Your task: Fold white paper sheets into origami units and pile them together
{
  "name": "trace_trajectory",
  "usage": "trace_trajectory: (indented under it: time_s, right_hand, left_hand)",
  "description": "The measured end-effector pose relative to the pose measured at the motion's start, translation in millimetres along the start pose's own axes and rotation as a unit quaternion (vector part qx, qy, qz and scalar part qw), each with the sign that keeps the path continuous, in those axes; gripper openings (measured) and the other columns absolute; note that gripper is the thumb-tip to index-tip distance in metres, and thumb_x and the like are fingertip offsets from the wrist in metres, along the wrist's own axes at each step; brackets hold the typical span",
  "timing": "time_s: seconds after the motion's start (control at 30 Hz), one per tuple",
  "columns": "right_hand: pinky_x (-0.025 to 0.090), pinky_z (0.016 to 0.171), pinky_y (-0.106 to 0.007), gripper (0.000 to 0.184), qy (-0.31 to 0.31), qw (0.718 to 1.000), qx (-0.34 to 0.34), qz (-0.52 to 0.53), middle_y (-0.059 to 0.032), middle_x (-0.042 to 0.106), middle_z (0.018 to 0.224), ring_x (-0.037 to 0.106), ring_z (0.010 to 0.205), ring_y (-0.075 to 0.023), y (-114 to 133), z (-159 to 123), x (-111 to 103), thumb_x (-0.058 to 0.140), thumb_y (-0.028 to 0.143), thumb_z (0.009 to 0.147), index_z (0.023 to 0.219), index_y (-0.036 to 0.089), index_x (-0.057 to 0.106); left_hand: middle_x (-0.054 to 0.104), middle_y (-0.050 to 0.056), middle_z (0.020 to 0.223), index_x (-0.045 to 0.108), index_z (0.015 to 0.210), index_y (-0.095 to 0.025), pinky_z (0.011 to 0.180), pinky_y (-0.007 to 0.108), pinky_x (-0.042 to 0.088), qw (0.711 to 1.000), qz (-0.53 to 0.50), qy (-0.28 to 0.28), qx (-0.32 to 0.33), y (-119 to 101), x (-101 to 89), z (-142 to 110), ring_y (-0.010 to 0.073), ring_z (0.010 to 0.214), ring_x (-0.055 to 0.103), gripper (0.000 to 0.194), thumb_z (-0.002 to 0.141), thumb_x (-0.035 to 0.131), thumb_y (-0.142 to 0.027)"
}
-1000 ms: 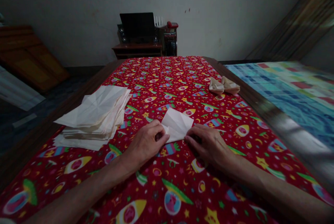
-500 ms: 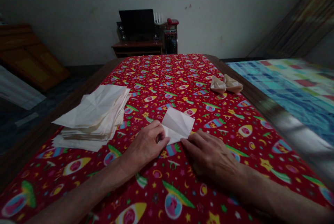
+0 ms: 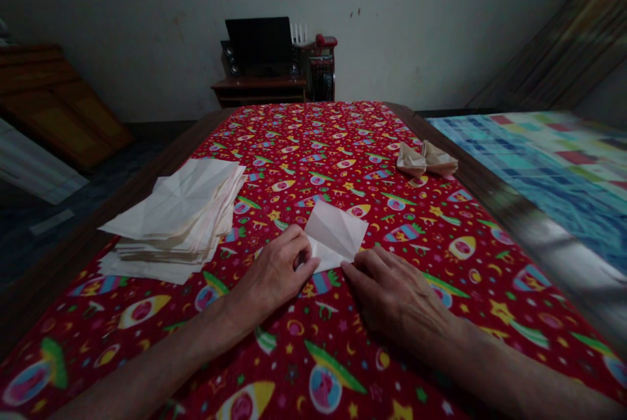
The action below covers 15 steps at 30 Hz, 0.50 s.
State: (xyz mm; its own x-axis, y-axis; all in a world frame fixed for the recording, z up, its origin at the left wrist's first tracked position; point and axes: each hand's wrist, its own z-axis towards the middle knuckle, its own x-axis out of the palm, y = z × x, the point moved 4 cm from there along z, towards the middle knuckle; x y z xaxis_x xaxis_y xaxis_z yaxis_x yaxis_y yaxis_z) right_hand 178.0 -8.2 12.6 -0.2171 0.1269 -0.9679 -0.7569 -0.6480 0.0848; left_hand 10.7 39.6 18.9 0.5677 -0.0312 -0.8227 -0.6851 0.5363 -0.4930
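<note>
A small folded sheet of white paper lies on the red patterned cloth between my hands, its upper part a creased square and its near edge folded. My left hand is closed, with thumb and curled forefinger pinching the paper's left corner. On the near right corner, the fingers of my right hand are pressed together on the paper; its thumb is mostly hidden. To the left sits a thick stack of creased paper sheets, a little apart from my left hand.
Two folded paper shapes stand toward the right edge of the cloth. Beyond the table are a dark monitor, speakers and a red telephone. A bed with a checkered cover is at the right, a wooden cabinet at the left.
Almost nothing differs. Both hands keep their hold on the paper, and the whole view has shifted very slightly.
</note>
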Motion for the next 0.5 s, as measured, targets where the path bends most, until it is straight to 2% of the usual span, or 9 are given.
trace_trajectory:
  time_s: [0.07,0.2,0.33,0.43,0.5]
  right_hand:
    - [0.037,0.063,-0.03,0.018,-0.005,1.0,0.005,0.003,-0.0062,0.053,0.086,0.044,0.074,-0.0178,-1,0,0,0.044,0.012,0.088,0.098,0.017,0.059]
    - [0.036,0.065,-0.029,0.017,0.002,1.0,0.012,0.009,-0.0064,0.053,0.087,0.045,0.077,-0.0176,-3,0,2,0.046,0.012,0.087,0.097,0.017,0.059]
    - [0.032,0.062,-0.028,0.018,-0.002,1.0,0.024,0.011,-0.0051,0.052,0.085,0.043,0.075,-0.0159,-5,2,3,0.045,0.01,0.086,0.095,0.019,0.058]
    - [0.03,0.061,-0.028,0.018,-0.004,1.0,0.024,0.011,-0.0046,0.051,0.084,0.042,0.073,-0.0153,-5,1,4,0.044,0.009,0.086,0.093,0.019,0.058]
    - [0.029,0.06,-0.028,0.017,-0.005,1.0,0.022,0.01,-0.0045,0.051,0.083,0.042,0.072,-0.0151,-5,1,4,0.044,0.009,0.085,0.09,0.018,0.058]
  left_hand:
    - [0.048,-0.002,0.077,0.048,0.074,-0.017,0.058,0.023,0.04,1.0,0.004,-0.013,-0.014,3,0.4,0,0.0104,0.062,0.047,0.014,0.078,0.062,-0.015]
    - [0.051,0.001,0.094,0.05,0.098,-0.018,0.063,0.025,0.045,0.999,0.013,-0.034,-0.01,6,2.9,-4,0.0116,0.07,0.053,0.023,0.078,0.063,-0.016]
    - [0.053,0.003,0.107,0.057,0.105,-0.023,0.074,0.027,0.046,0.992,0.081,0.002,0.101,-5,5.8,-11,0.0159,0.092,0.055,0.017,0.091,0.048,-0.018]
    - [0.059,0.004,0.107,0.058,0.109,-0.021,0.082,0.033,0.045,0.969,0.157,0.024,0.189,-16,5.8,-14,0.0198,0.098,0.052,0.02,0.093,0.046,-0.02]
    - [0.06,0.005,0.11,0.056,0.114,-0.018,0.087,0.036,0.043,0.959,0.174,0.032,0.22,-21,5.4,-15,0.0205,0.102,0.052,0.024,0.093,0.045,-0.019]
